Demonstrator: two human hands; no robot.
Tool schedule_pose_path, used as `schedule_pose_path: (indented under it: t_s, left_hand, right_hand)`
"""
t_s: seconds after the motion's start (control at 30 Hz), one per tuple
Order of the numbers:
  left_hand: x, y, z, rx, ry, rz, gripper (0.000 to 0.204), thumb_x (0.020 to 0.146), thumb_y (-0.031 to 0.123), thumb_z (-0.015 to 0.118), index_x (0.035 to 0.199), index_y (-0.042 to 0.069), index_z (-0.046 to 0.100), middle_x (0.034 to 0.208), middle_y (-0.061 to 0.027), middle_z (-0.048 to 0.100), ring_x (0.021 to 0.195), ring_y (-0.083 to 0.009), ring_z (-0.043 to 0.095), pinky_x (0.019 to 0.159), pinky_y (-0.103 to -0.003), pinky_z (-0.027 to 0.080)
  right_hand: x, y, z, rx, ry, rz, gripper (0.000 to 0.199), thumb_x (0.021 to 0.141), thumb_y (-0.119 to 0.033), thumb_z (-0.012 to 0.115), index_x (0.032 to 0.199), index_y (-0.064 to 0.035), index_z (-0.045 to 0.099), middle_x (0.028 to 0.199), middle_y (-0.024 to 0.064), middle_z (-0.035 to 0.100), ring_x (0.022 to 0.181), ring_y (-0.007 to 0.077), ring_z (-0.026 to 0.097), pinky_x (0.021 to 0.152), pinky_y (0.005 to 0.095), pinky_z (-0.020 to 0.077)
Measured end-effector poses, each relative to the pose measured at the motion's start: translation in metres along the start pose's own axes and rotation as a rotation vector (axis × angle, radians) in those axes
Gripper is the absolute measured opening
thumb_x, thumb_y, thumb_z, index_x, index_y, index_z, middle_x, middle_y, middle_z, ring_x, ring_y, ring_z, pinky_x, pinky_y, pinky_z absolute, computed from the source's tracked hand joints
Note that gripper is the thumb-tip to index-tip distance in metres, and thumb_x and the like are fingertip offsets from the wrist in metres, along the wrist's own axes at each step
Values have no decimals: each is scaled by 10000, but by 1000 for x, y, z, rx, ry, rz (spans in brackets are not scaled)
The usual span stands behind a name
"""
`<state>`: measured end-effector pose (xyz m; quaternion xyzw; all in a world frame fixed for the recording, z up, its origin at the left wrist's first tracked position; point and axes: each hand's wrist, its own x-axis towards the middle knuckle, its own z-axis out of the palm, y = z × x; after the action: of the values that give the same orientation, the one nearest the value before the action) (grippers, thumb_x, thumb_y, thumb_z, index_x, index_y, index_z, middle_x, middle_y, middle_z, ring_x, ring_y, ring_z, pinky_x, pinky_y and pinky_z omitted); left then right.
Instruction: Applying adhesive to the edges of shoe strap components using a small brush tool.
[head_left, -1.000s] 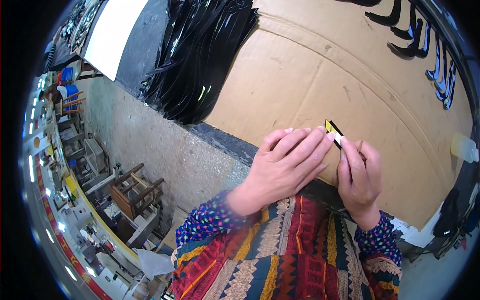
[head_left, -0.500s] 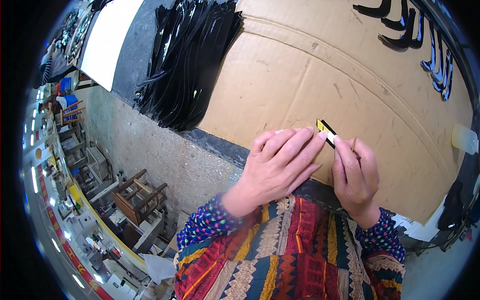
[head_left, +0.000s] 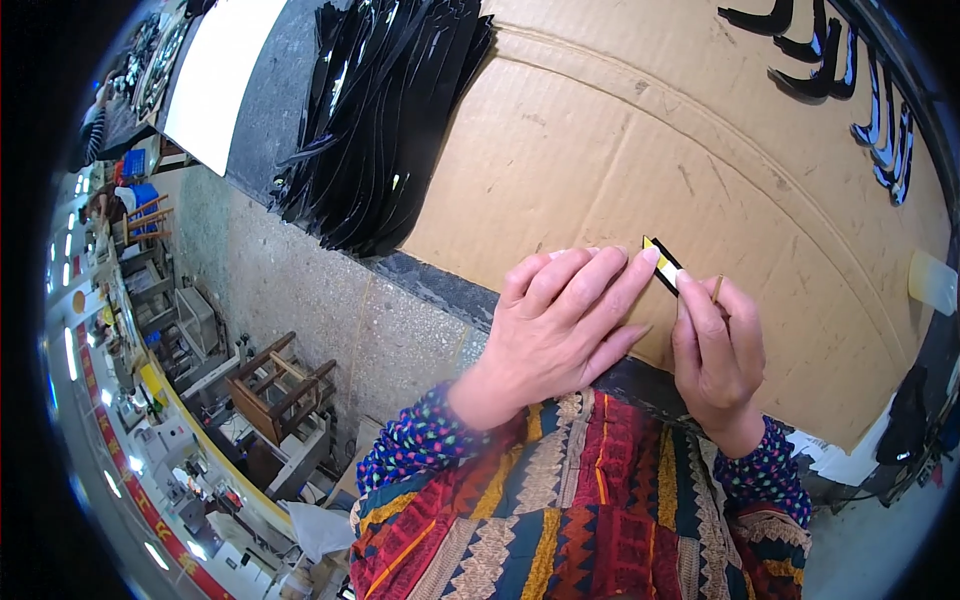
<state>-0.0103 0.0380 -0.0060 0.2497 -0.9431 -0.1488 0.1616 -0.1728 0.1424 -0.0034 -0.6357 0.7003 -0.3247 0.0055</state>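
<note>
Touching the flat left hand (head_left: 560,325), a black strip (head_left: 667,267) seems pinched in the right hand (head_left: 718,350), by the cardboard (head_left: 790,310)'s near edge.

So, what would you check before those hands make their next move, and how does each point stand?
1. Left hand on the small black piece with the yellow and white face: ok, a fingertip touches it.
2. Right hand at the piece's near end: ok, a fingertip is there.
3. Thin brown stick secure: cannot tell; it pokes up among the right hand's fingers, its grip hidden.
4. Piece pressed flat to the cardboard: cannot tell from above.
5. Pile of glossy black strips apart from both hands: ok.
6. Translucent container apart from the right hand: ok.
</note>
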Motion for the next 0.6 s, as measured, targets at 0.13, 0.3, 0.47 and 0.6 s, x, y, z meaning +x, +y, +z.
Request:
schedule_pose_path:
  t_s: [0.13,0.3,0.47,0.6]
  left_hand:
    - [0,0,0,-12,-1,-3,576,828,419,665,1339,174,567,1252,-17,510,1107,-205,448,954,-355,348]
    - [0,0,0,-20,3,-5,574,827,421,666,1337,174,571,1243,-15,512,1098,-204,451,946,-353,352]
    - [0,-1,1,-20,10,-1,581,820,419,674,1336,172,572,1234,-16,512,1087,-205,455,928,-352,360]
    - [0,-1,1,-26,13,2,583,818,417,676,1335,170,572,1233,-17,511,1081,-206,459,926,-352,361]
  right_hand:
    - [1,-1,1,2,16,-3,313,796,89,662,1105,43,647,988,159,572,763,258,607,632,327,512]
    - [0,-1,1,-13,17,-5,314,797,87,664,1106,35,650,982,156,575,760,256,604,628,324,511]
    - [-1,0,1,-28,13,-8,325,794,89,664,1113,31,648,979,156,575,758,258,598,630,329,509]
    - [-1,0,1,-17,15,-2,335,790,93,664,1119,31,646,975,157,576,758,261,596,631,331,506]
